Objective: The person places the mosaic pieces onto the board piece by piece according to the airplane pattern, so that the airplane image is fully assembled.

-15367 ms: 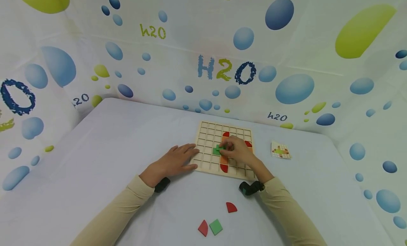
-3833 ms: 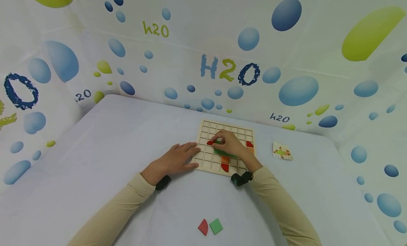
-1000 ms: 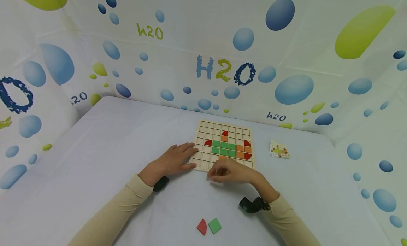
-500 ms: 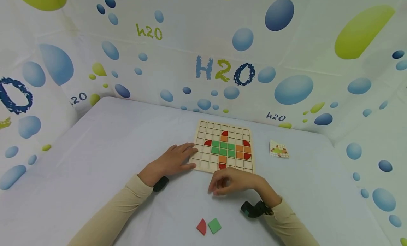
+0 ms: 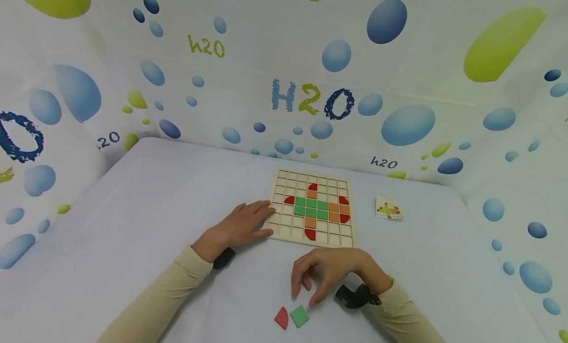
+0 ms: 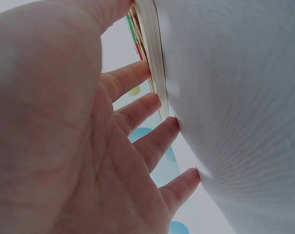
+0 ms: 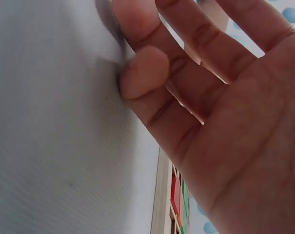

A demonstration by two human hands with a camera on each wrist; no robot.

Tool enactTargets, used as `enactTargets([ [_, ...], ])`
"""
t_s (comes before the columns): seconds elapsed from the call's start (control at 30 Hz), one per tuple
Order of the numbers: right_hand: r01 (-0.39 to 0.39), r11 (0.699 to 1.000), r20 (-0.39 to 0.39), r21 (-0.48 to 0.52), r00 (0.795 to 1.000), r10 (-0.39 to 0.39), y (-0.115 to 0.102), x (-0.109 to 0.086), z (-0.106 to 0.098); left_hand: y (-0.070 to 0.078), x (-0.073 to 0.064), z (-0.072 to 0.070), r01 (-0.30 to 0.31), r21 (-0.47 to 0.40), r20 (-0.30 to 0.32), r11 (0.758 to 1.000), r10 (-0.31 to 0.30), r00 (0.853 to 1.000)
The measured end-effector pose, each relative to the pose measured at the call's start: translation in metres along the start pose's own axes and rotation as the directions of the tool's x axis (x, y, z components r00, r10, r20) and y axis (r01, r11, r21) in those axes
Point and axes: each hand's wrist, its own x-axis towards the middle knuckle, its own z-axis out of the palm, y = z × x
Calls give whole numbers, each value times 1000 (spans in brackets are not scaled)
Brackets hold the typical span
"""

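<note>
A wooden grid board [image 5: 285, 230] lies on the table, bearing a pattern of green squares [image 5: 311, 208], orange squares [image 5: 310, 222] and red quarter-circle pieces [image 5: 310, 234]. My left hand [image 5: 239, 225] rests at its left edge, fingers extended; in the left wrist view the fingertips [image 6: 142, 70] touch the board's side. My right hand [image 5: 330, 271] hovers in front of the board, thumb and fingers apart with nothing between them. Just below its fingertips lies a loose green square [image 5: 300, 316], beside a loose red quarter-circle [image 5: 282, 318].
A small pattern card [image 5: 389, 208] lies right of the board, showing a similar coloured figure. Black wrist cameras [image 5: 355, 296] are strapped to both wrists. A white curtain [image 5: 248, 62] with blue and green drops stands behind the table.
Since the earliest frame, more green squares and red quarter-circles have been set in the board, and one red quarter-circle has left the tabletop. Lately my right hand moved back toward the loose pieces, fingers spreading.
</note>
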Motion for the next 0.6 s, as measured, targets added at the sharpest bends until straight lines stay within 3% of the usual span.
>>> enactTargets([
  [0.33,-2,999,12,-34,1000,2,-2,5,12,1,-1,6,-9,1,5,1000,9,1000],
  [0.6,-23,977,-15,-213,1000,21,-3,11,15,-2,0,5,-27,26,-19,999,27,999],
])
